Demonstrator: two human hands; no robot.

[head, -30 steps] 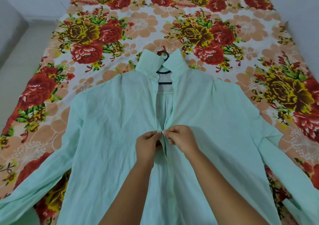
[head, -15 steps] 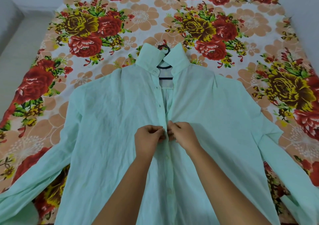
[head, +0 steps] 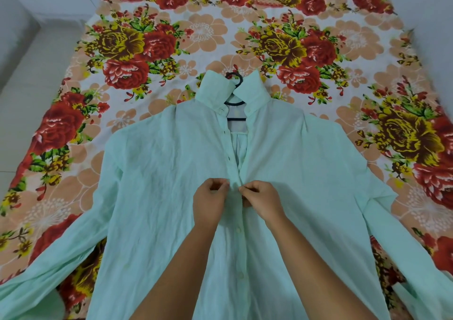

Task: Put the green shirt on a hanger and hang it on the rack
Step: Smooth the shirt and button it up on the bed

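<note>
Flat on the bed (head: 36, 128), over a floral bedsheet (head: 201, 32), lies the green shirt (head: 159, 184), front up, sleeves spread out to either side. Black hanger (head: 235, 101) already inside it: hook pokes out between the raised collar wings, bar visible in the open neck. Upper placket gapes open; lower placket lies closed, with pale buttons showing below the hands. Left hand (head: 209, 203) pinches the left front edge at mid-chest, fingers curled tight on the cloth. Right hand (head: 262, 200) pinches the opposite edge just beside it, thumb and forefinger closed on the fabric. Both hands nearly touch at the placket. Forearms enter from the bottom of the view. No rack in sight.
</note>
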